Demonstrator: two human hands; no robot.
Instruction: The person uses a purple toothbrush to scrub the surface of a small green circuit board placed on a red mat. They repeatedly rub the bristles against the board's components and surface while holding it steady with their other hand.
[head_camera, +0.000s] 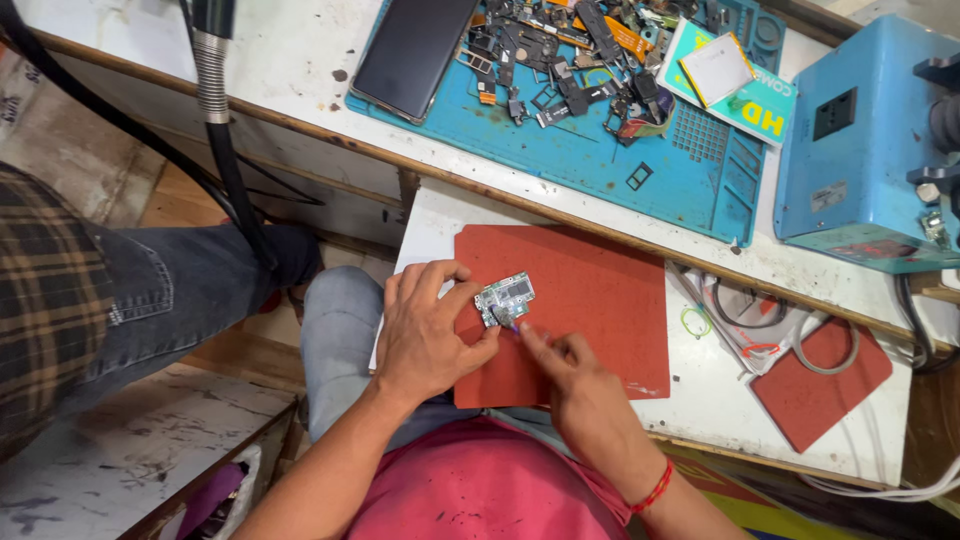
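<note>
Head view, left hand: curled around the left edge of a small circuit board, thumb and fingers pinching it steady.
Head view, right hand: fingers pinched shut on a thin tool whose tip touches the board's lower edge; the tool is too small to identify.
Circuit board: lies on the red mat, near its left side.
Red mat: rests on a white bench.
Beyond: blue work mat strewn with phone parts, a dark smartphone on its left end.
Right: blue machine.

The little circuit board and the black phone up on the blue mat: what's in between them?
In the head view, between the circuit board and the phone lie bare red mat, the white pull-out board's edge and the bench's wooden lip.
</note>
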